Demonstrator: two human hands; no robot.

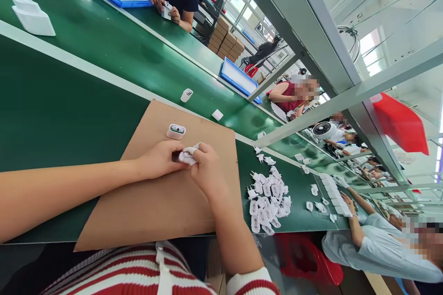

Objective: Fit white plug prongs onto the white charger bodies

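Observation:
My left hand (159, 159) and my right hand (208, 168) meet above a cardboard sheet (166, 207). Between them is a white plastic charger part (188, 155), pinched by the fingers of both; much of its shape is covered. Just beyond my left fingers, an open white charger housing (176, 132) stands on the cardboard, its inside showing. Right of the sheet lies a heap of white plug pieces (266, 198), some with two pins showing.
Beyond the cardboard runs a green conveyor belt (138, 71) carrying a white charger (32, 16) and other white pieces. A metal post (277, 133) rises at its near edge. Co-workers sit across and to the right, one beside a row of white pieces (335, 193).

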